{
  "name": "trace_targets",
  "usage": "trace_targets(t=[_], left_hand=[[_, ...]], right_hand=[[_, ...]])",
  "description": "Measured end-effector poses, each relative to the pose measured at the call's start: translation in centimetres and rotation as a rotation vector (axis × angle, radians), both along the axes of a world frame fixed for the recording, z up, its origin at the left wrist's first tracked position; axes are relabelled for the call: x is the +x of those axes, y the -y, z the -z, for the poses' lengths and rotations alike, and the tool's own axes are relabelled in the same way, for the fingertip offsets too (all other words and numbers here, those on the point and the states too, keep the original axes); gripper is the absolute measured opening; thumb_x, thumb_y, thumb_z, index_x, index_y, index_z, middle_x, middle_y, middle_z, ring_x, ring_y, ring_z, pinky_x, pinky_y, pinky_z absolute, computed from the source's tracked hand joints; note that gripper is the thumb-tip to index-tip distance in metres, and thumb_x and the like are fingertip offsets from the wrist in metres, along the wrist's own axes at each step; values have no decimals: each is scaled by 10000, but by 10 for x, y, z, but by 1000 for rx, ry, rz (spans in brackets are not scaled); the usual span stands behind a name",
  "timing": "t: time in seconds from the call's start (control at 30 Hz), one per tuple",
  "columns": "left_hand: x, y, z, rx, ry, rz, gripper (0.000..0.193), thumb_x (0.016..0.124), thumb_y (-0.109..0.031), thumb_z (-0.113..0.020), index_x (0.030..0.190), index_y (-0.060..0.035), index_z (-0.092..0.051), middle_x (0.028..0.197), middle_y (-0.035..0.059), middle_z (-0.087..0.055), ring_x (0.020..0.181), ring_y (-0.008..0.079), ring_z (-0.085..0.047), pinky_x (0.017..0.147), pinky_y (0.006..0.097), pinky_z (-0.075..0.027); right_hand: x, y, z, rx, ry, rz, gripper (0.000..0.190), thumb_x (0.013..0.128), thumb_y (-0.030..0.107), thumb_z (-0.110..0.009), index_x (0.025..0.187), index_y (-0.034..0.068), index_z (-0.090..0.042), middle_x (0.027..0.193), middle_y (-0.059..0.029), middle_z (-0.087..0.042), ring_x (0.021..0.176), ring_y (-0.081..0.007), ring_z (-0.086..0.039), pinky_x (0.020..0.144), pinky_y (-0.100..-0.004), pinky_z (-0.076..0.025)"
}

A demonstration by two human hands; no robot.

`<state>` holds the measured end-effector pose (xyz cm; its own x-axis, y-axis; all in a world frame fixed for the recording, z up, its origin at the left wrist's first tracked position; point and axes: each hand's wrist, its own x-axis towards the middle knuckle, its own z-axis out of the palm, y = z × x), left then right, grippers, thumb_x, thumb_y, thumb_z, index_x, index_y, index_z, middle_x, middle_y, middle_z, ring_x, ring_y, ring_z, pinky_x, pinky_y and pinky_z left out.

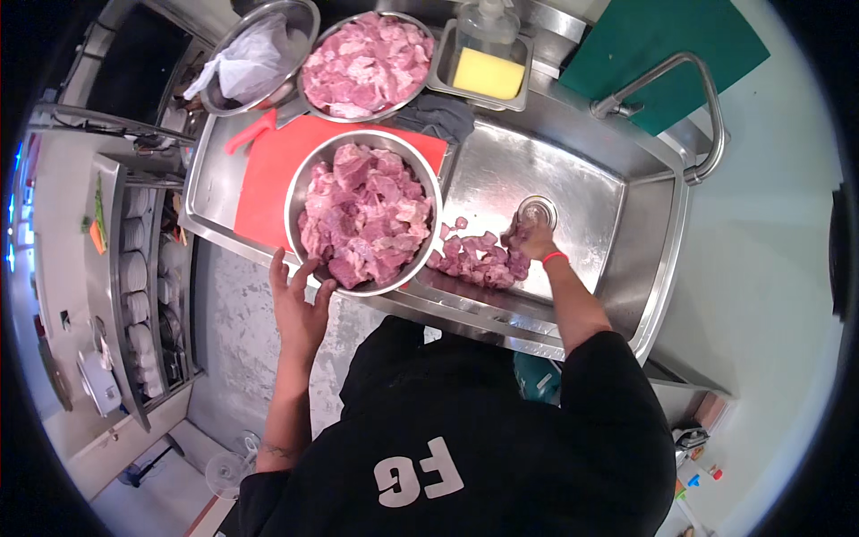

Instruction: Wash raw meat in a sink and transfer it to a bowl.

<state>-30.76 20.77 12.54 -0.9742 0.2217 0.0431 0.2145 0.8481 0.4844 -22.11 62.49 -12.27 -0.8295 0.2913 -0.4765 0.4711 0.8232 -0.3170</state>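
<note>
A round stainless-steel bowl (pixel 293 231), heaped with raw meat chunks (pixel 366 208), rests on a red cutting board (pixel 265 188) and overhangs the counter's front edge. My left hand (pixel 298 305) has the near left of its rim between thumb and finger, other fingers spread. Down in the steel sink (pixel 570 168), my right hand (pixel 537 240) is closed around dark pink meat near the drain (pixel 539 208); its fingertips are blurred. A red band circles that wrist. Smaller raw meat pieces (pixel 483 260) lie in a row along the sink's front, between my right hand and the bowl.
Behind the board stand another bowl of meat (pixel 368 64) and a bowl with a plastic bag (pixel 258 57). A red-handled knife (pixel 251 131) lies by a dark cloth (pixel 436 117). A tray holds a yellow sponge (pixel 488 74). The faucet (pixel 711 101) arches at right, before a green board (pixel 661 40).
</note>
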Motion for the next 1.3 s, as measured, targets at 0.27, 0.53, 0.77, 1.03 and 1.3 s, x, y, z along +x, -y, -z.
trace_targets(t=[0.27,0.53,0.77,1.03,1.3], left_hand=[[-1,5,1,-34,-5,-35,415,696,-160,-756,1075,-87,-602,1342,165,-348,1139,377,-465,954,442,-401],[0,5,0,-6,69,-50,413,708,-166,-748,1080,-89,-588,1329,178,-355,1136,385,-461,945,429,-413],[0,13,-3,-53,6,-67,450,665,-182,-776,1066,-88,-595,1301,177,-401,1098,356,-493,899,429,-440],[-9,-6,-10,20,86,-30,446,660,-186,-781,1058,-92,-603,1321,188,-372,1122,369,-481,928,434,-428],[-14,-6,-7,79,77,-2,441,670,-133,-765,1075,-84,-598,1337,191,-341,1156,389,-451,941,434,-428]], right_hand=[[3,57,-6,-430,423,395,798,675,619,-628,1300,163,-430,1411,-167,-253,1296,-330,-203,1070,-428,-209],[-69,139,-45,-369,369,93,1254,472,577,-757,1442,257,-29,1454,-226,-4,1269,-430,-165,1005,-549,-245],[-102,193,-72,-134,500,-366,718,658,482,-665,1246,110,-490,1225,-192,-488,1176,-297,-442,943,-408,-404],[-65,174,62,-218,34,-295,551,652,407,-699,1113,120,-600,1128,-91,-601,999,-268,-597,854,-344,-478],[-56,84,-16,-1022,95,169,238,641,-39,-596,873,4,-627,821,-67,-652,757,-127,-608,678,-257,-487]])
